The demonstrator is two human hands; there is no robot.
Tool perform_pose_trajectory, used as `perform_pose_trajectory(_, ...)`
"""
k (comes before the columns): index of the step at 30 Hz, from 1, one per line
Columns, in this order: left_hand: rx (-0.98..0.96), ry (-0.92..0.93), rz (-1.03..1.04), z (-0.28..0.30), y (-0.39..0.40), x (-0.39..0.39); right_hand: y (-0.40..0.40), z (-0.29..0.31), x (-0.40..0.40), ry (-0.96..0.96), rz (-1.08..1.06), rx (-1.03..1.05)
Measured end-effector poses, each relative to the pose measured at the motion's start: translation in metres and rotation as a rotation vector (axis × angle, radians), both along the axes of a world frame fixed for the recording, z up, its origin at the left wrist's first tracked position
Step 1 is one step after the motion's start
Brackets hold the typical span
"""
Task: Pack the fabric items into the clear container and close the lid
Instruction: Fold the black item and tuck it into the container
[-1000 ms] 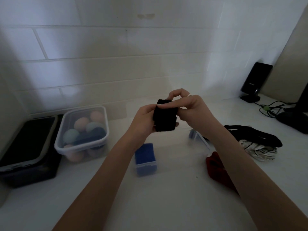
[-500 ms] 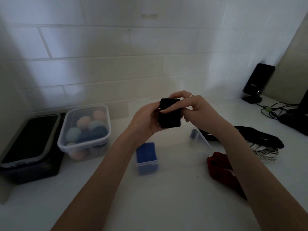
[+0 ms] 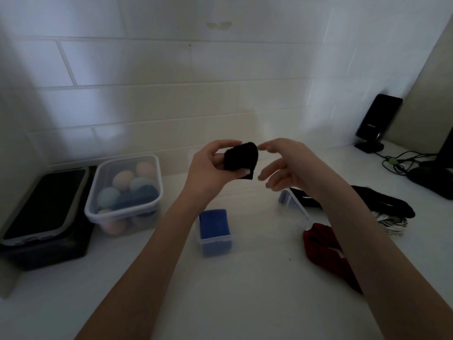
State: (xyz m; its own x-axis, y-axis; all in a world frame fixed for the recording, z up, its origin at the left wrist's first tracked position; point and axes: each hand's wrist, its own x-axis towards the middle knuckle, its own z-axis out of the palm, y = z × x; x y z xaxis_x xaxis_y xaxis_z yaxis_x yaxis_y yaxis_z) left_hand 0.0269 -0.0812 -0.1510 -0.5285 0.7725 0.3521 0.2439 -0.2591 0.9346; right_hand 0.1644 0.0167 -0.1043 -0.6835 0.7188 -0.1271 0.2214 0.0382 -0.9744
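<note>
Folded black fabric, judged light, soft and compressible, is pinched by the left hand; right hand fingers are spread, empty.

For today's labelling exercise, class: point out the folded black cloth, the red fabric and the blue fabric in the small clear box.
folded black cloth (image 3: pixel 241 160), head view, middle of its front face.
red fabric (image 3: pixel 323 246), head view, its upper bunched part.
blue fabric (image 3: pixel 213 221), head view, its top surface.
</note>
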Motion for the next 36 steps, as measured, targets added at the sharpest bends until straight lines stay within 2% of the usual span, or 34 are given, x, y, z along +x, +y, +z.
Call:
perform_pose_trajectory(2,0.028,0.058,-0.009,0.0,-0.001,0.004,-0.005,-0.001,-0.003,-0.039,0.096,-0.119)
perform_pose_trajectory(6,0.068,0.159,-0.014,0.001,-0.006,0.005,-0.009,-0.008,-0.008,-0.032,0.185,-0.146)
perform_pose_trajectory(11,0.06,0.208,-0.047,0.002,-0.019,0.0,-0.01,-0.017,-0.011,-0.006,0.279,-0.327)
perform_pose_trajectory(15,0.028,0.263,-0.022,0.001,-0.026,0.007,-0.009,-0.02,-0.01,0.055,0.335,-0.375)
perform_pose_trajectory(20,-0.032,0.589,0.094,0.001,-0.036,0.013,-0.01,-0.027,-0.001,0.132,0.389,-0.32)
perform_pose_trajectory(26,-0.247,0.795,0.058,-0.001,-0.066,0.005,-0.016,-0.038,0.013,0.024,0.151,-0.029)
perform_pose_trajectory(31,-0.715,1.171,0.016,0.015,-0.079,0.017,-0.034,-0.043,0.012,-0.137,0.089,0.185)
perform_pose_trajectory(34,-0.811,1.226,0.02,0.02,-0.074,0.023,-0.039,-0.049,0.006,-0.178,0.077,0.225)
perform_pose_trajectory(36,-0.855,1.215,0.014,0.019,-0.073,0.022,-0.042,-0.054,0.002,-0.275,0.05,0.345)
